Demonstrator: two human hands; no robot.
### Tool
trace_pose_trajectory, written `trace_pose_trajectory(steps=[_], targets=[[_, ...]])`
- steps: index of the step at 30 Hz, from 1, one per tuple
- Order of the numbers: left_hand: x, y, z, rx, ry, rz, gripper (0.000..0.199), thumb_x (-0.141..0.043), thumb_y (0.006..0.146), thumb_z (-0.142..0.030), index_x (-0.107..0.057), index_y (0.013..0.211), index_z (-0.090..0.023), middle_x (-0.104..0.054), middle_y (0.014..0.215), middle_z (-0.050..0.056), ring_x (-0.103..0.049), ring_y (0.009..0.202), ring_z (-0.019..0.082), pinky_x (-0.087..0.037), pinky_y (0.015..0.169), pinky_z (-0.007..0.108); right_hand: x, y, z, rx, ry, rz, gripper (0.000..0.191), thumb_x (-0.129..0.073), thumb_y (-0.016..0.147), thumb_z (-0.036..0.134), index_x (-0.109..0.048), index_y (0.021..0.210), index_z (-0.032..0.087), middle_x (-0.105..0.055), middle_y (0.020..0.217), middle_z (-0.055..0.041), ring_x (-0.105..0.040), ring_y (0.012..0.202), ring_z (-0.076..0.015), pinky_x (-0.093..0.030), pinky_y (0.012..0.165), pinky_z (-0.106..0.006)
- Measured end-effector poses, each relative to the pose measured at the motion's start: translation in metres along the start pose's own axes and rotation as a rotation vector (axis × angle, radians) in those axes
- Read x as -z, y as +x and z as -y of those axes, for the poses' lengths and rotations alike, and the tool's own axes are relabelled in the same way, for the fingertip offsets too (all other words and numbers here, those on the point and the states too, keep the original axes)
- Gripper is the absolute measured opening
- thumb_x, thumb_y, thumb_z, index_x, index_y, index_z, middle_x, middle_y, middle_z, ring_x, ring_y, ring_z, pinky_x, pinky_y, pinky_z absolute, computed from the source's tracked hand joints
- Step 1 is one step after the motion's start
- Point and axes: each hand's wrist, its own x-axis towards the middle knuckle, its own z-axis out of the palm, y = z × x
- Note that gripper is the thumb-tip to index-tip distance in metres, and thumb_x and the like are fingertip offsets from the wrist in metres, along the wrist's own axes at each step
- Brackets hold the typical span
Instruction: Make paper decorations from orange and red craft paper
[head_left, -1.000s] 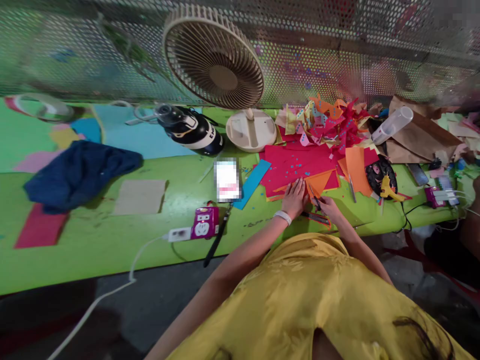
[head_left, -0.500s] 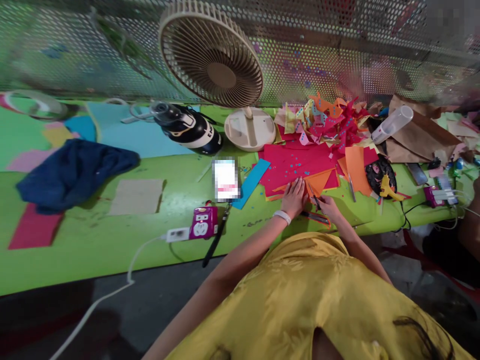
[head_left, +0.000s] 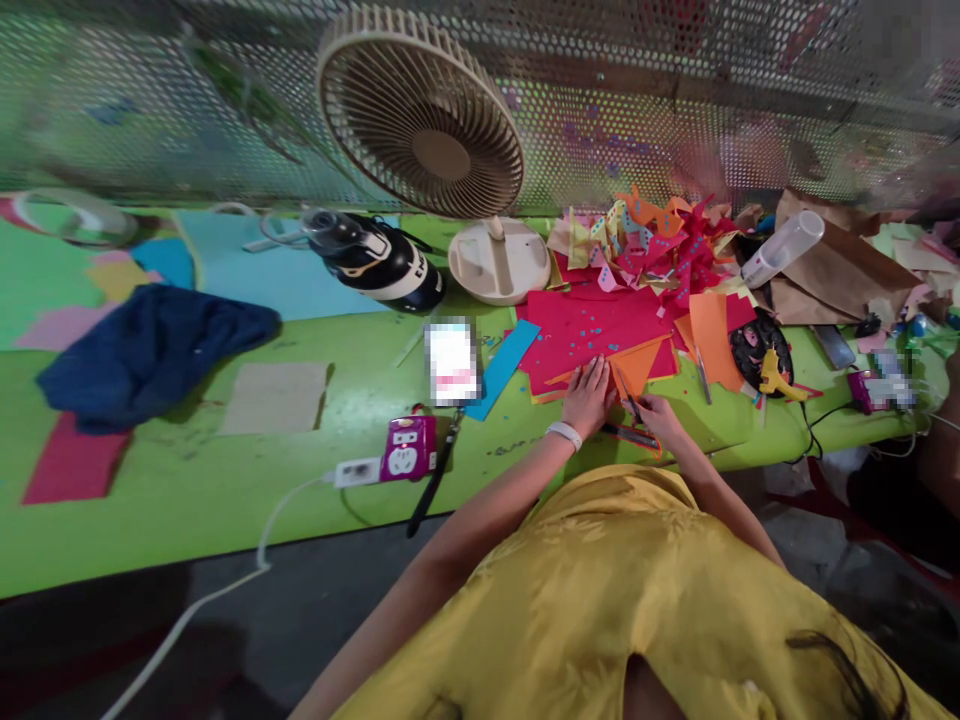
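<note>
My left hand (head_left: pixel 589 395) lies flat, fingers spread, on the lower edge of an orange paper piece (head_left: pixel 637 365). That piece rests on red sheets (head_left: pixel 592 325) scattered with small blue bits. On its right side, my right hand (head_left: pixel 656 415) is closed around a slim dark tool (head_left: pixel 630 400) whose tip points at the orange paper; it looks like a blade or scissors, too small to tell. Just below the hands lies another dark tool (head_left: pixel 634 435) with an orange loop beside it.
Behind the red sheets is a heap of cut paper shapes (head_left: pixel 660 240). A fan (head_left: pixel 442 155), a black bottle (head_left: pixel 390 265), a phone (head_left: pixel 452 362) and a purple socket block (head_left: pixel 407 448) stand or lie leftward. A yellow glue gun (head_left: pixel 776 375) lies rightward.
The hands stay almost where they were. The tip of the tool in my right hand has shifted very slightly. The camera view has moved a little.
</note>
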Motion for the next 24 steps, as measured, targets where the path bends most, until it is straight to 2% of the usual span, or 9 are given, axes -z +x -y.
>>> trace_pose_trajectory(steps=[4, 6, 10, 13, 16, 20, 24], targets=[[0.005, 0.001, 0.003, -0.006, -0.001, 0.033, 0.060, -0.032, 0.099, -0.038, -0.040, 0.148, -0.003, -0.031, 0.159, 0.017, -0.031, 0.147, 0.028, -0.022, 0.121, 0.046, 0.021, -0.016, 0.001, -0.042, -0.028, 0.046, 0.050, -0.073, 0.061, 0.066, -0.054, 0.063, 0.019, -0.057, 0.049, 0.0020, -0.040, 0.035, -0.0078, -0.030, 0.036, -0.022], [0.008, 0.001, 0.007, -0.032, -0.001, 0.038, 0.061, -0.032, 0.100, -0.041, -0.040, 0.148, -0.005, -0.031, 0.159, 0.016, -0.031, 0.147, 0.027, -0.023, 0.121, 0.046, 0.039, -0.023, -0.001, -0.031, -0.035, 0.012, 0.049, -0.073, 0.062, 0.065, -0.054, 0.066, 0.020, -0.060, 0.052, 0.0016, -0.043, 0.037, -0.0078, -0.032, 0.036, -0.022], [0.014, 0.001, 0.022, -0.087, 0.018, 0.070, 0.063, -0.032, 0.100, -0.044, -0.040, 0.148, -0.005, -0.033, 0.159, 0.016, -0.029, 0.148, 0.027, -0.020, 0.122, 0.046, 0.079, -0.029, -0.010, 0.047, -0.160, -0.250, 0.044, -0.065, 0.070, 0.064, -0.055, 0.073, 0.021, -0.065, 0.063, -0.0003, -0.052, 0.046, -0.0114, -0.040, 0.043, -0.023], [0.022, 0.003, 0.035, -0.149, 0.022, 0.105, 0.066, -0.035, 0.098, -0.047, -0.038, 0.149, -0.005, -0.033, 0.159, 0.016, -0.027, 0.149, 0.027, -0.017, 0.123, 0.046, 0.106, -0.032, -0.016, 0.061, -0.471, -0.479, 0.037, -0.061, 0.077, 0.057, -0.058, 0.073, 0.021, -0.068, 0.070, -0.0030, -0.058, 0.054, -0.0147, -0.041, 0.051, -0.026], [0.028, 0.005, 0.042, -0.194, 0.007, 0.101, 0.069, -0.040, 0.096, -0.051, -0.038, 0.150, -0.008, -0.034, 0.159, 0.016, -0.025, 0.149, 0.027, -0.017, 0.123, 0.046, 0.124, -0.035, -0.018, 0.017, -0.746, -0.601, 0.031, -0.061, 0.079, 0.051, -0.065, 0.080, 0.020, -0.071, 0.081, -0.0064, -0.064, 0.072, -0.0205, -0.044, 0.063, -0.029], [0.031, -0.001, 0.038, -0.231, -0.036, 0.058, 0.075, -0.047, 0.093, -0.055, -0.036, 0.151, -0.009, -0.030, 0.160, 0.016, -0.022, 0.150, 0.029, -0.019, 0.122, 0.047, 0.133, -0.038, -0.017, -0.092, -0.933, -0.635, 0.032, -0.060, 0.082, 0.049, -0.072, 0.093, 0.020, -0.071, 0.099, -0.0118, -0.066, 0.086, -0.0237, -0.046, 0.073, -0.033], [0.027, -0.013, 0.032, -0.229, -0.084, 0.048, 0.077, -0.059, 0.086, -0.050, -0.037, 0.150, -0.012, -0.034, 0.158, 0.017, -0.027, 0.148, 0.031, -0.021, 0.122, 0.049, 0.137, -0.037, -0.011, -0.266, -0.977, -0.547, 0.031, -0.061, 0.083, 0.046, -0.073, 0.092, 0.019, -0.072, 0.091, -0.0128, -0.067, 0.086, -0.0264, -0.046, 0.071, -0.035]])
